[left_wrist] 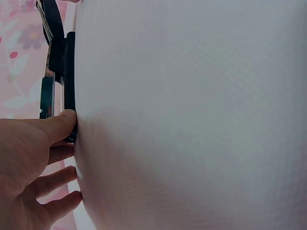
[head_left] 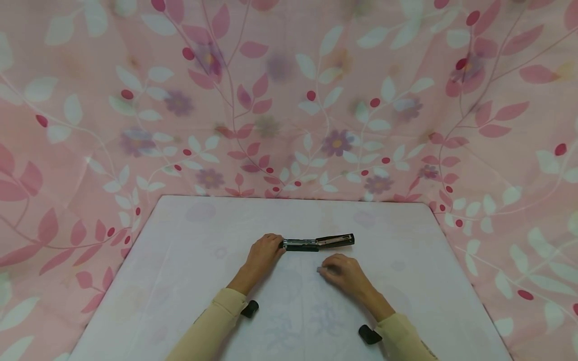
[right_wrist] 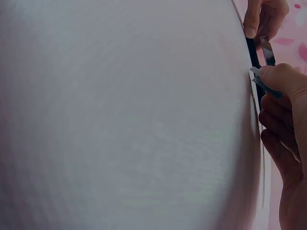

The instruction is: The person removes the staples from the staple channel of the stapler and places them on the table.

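A black stapler (head_left: 301,247) lies on the white table, its top arm swung open and pointing to the right. My left hand (head_left: 263,253) grips the left end of its base; in the left wrist view the thumb (left_wrist: 63,125) presses against the base's edge. Closer to me and to the right, my right hand (head_left: 346,275) pinches a small grey strip of staples (right_wrist: 268,89) between thumb and fingers, apart from the stapler. The far ends of the strip stick out past the thumb; part of it is hidden by the fingers.
The white table (head_left: 180,240) has a faint printed pattern. A pink floral cloth (head_left: 280,100) hangs behind and beside it. Black wrist-worn devices sit at the left cuff (head_left: 250,309) and the right cuff (head_left: 370,335).
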Motion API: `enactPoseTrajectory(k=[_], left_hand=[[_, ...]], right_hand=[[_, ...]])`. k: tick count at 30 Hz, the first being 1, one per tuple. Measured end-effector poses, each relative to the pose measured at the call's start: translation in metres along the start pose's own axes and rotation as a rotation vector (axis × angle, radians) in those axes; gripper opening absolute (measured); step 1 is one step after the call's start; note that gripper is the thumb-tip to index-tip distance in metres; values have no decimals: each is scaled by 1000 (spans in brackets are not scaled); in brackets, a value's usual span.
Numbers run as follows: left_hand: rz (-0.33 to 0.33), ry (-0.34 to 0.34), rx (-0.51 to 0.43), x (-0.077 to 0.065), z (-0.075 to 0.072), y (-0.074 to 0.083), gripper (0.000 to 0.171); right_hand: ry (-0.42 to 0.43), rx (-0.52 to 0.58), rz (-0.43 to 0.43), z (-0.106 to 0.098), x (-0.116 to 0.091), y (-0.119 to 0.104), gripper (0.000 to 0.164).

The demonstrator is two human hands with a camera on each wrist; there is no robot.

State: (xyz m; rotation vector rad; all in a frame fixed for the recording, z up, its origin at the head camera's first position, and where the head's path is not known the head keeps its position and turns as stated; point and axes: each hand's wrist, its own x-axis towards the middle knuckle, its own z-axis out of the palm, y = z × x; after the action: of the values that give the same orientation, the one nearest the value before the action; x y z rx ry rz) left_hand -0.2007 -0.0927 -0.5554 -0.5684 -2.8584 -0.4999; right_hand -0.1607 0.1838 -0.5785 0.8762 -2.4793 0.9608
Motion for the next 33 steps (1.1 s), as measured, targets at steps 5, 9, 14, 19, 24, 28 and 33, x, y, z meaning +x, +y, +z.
enactPoseTrajectory(k=[5, 9, 14, 19, 24, 28, 33], left_hand=[[18, 28, 8, 0, 1, 0, 28], [22, 33, 7, 0, 2, -1, 29], [24, 27, 16, 0, 3, -3, 29], [17, 8, 17, 0, 3, -3, 28], [0, -23, 19, 1, 1, -3, 29], [-8, -34, 20, 1, 1, -3, 30], [-11, -30, 20, 1, 3, -3, 30]], right_hand=[[-11, 14, 24, 1, -2, -1, 15], [-24, 3, 30, 0, -2, -1, 15], [-55, -29, 29, 0, -3, 0, 16], [-29, -44, -30, 1, -6, 3, 19], [-13, -60, -74, 2, -6, 5, 19], [-26, -64, -73, 1, -5, 3, 18], [-56, -62, -50, -1, -4, 0, 16]])
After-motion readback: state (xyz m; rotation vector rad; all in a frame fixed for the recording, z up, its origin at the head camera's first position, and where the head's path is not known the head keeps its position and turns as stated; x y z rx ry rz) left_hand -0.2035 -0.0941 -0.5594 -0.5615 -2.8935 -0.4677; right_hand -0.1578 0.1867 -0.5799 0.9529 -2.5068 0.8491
